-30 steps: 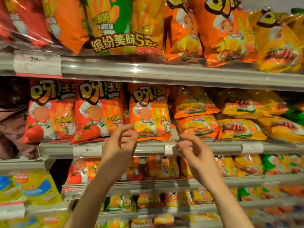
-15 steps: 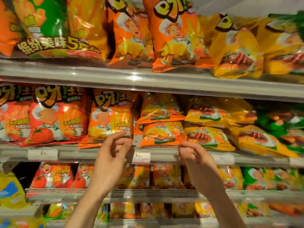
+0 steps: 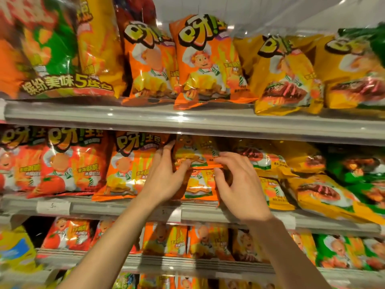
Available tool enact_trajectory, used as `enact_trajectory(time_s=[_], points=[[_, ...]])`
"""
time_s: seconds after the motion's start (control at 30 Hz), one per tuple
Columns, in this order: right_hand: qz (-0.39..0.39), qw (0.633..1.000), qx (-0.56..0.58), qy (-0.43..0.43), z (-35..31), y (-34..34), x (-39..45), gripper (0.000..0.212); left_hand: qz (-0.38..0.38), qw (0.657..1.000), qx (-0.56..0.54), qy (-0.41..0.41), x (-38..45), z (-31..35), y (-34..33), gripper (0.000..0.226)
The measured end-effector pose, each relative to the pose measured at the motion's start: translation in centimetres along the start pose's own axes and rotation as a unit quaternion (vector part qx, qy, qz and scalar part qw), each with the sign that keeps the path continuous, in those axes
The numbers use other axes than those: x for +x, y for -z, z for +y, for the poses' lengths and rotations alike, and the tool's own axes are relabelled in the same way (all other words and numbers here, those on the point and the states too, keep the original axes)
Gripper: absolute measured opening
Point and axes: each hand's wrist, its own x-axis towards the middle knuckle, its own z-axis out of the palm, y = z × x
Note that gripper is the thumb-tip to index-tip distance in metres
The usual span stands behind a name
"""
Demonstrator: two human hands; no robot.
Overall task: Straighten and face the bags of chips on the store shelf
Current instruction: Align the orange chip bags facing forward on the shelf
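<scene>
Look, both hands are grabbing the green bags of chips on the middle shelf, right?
Not quite: the bags are orange, not green. The head view shows the left hand and right hand on the two stacked orange chip bags on the middle shelf; green bags sit further right.

White price label [image 3: 53,206] marked "5": low and well left of the left hand [image 3: 166,176]. Clear tag holder [image 3: 174,214]: below, between the two wrists. Second white label [image 3: 288,221]: just right of the right hand's [image 3: 239,184] wrist, print unreadable. Pale ceiling panel [image 3: 270,11]: far above both.
</scene>
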Motion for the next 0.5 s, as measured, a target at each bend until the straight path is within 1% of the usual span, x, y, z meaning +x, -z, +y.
enact_trajectory(time_s=[0.07,0.17,0.23,0.37,0.5], points=[[-0.016,0.999,-0.03,-0.007,-0.1,-0.1,0.3,0.032,-0.026,0.999,0.016,0.022,1.4,-0.1,-0.3,0.072],[-0.003,0.998,-0.068,-0.004,0.1,-0.2,0.3,0.032,-0.055,0.997,0.032,0.035,2.9,-0.2,-0.6,0.078],[0.009,0.996,-0.086,-0.012,0.3,-0.1,0.3,0.03,-0.067,0.997,0.021,0.028,3.3,-0.4,-0.8,0.076],[0.024,0.995,-0.096,-0.032,0.2,-0.1,0.1,0.027,-0.049,0.999,-0.014,0.003,3.6,-0.7,-0.8,0.069],[0.038,0.993,-0.094,-0.052,-0.1,-0.4,0.1,0.03,-0.024,0.998,-0.036,-0.034,3.5,-0.5,-0.4,0.059]])
